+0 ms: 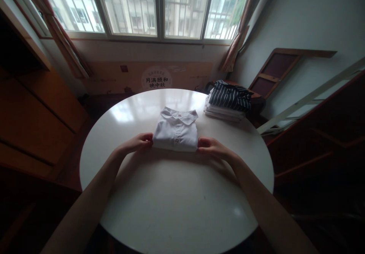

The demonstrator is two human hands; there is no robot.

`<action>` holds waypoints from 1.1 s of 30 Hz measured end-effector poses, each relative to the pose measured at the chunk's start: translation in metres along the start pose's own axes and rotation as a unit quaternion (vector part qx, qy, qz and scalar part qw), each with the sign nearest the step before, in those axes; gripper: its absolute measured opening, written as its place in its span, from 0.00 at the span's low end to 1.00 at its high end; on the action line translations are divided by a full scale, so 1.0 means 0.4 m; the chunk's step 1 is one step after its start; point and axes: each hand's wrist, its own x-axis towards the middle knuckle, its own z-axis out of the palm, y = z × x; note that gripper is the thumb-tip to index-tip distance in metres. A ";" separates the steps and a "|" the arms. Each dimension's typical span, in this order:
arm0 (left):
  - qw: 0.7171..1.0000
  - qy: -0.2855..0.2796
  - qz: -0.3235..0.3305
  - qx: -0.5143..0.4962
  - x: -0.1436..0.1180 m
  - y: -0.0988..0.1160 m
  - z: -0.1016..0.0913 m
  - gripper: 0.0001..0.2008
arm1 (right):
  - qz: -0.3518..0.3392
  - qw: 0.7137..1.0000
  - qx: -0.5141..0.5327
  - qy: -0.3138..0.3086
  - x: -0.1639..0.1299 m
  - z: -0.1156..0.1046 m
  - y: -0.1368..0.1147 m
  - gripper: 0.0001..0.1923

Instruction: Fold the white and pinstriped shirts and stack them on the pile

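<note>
Your left hand is holding the left edge of a folded white shirt and your right hand its right edge, the fingers of both pinching the cloth. The shirt is lying on the table, collar facing away from you. Beyond it, rightward, a striped garment is topping stacked white clothes.
</note>
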 end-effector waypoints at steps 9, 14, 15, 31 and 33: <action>1.000 -0.001 0.007 -0.002 0.001 -0.001 0.001 0.09 | 0.004 1.000 0.002 0.002 -0.001 0.000 0.003 0.12; 1.000 0.003 0.010 -0.012 0.004 -0.009 0.001 0.09 | 0.006 1.000 0.003 0.001 0.000 -0.001 0.005 0.11; 1.000 0.004 0.008 -0.014 0.005 -0.011 0.001 0.09 | 0.006 1.000 0.003 0.002 0.000 -0.001 0.005 0.11; 0.997 0.077 0.011 0.000 0.005 0.000 0.015 0.08 | -0.030 0.998 -0.050 0.035 0.001 0.006 -0.011 0.08; 0.997 0.079 0.013 0.004 0.004 0.007 0.017 0.09 | -0.029 0.997 -0.052 0.050 0.002 0.007 -0.013 0.07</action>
